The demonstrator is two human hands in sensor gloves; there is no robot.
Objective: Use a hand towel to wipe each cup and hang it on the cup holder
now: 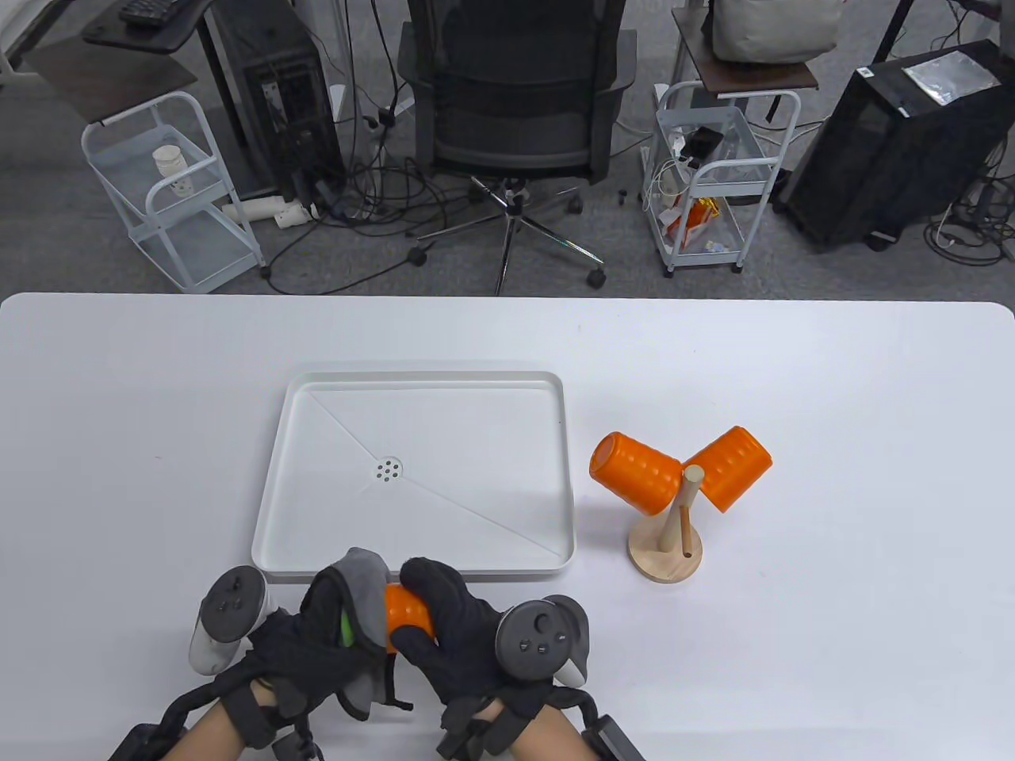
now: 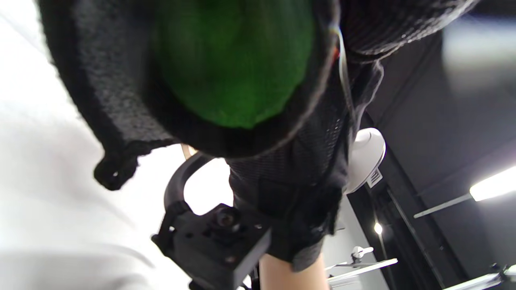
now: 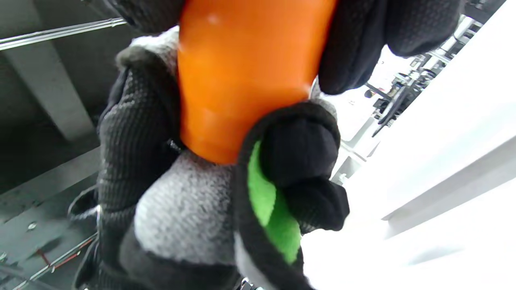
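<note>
Just in front of the tray, both hands hold one orange cup sideways above the table. My right hand grips the cup's body. A grey hand towel is wrapped around the cup's other end, and my left hand holds it there; in the right wrist view the towel bulges between the left glove's fingers. A wooden cup holder stands at the right with two orange cups hung on its pegs. The left wrist view is filled by the glove and shows no cup.
A white drain tray lies at the table's centre, its near rim just beyond the hands. The cup holder's round base sits a short way right of the tray. An office chair and carts stand past the far table edge.
</note>
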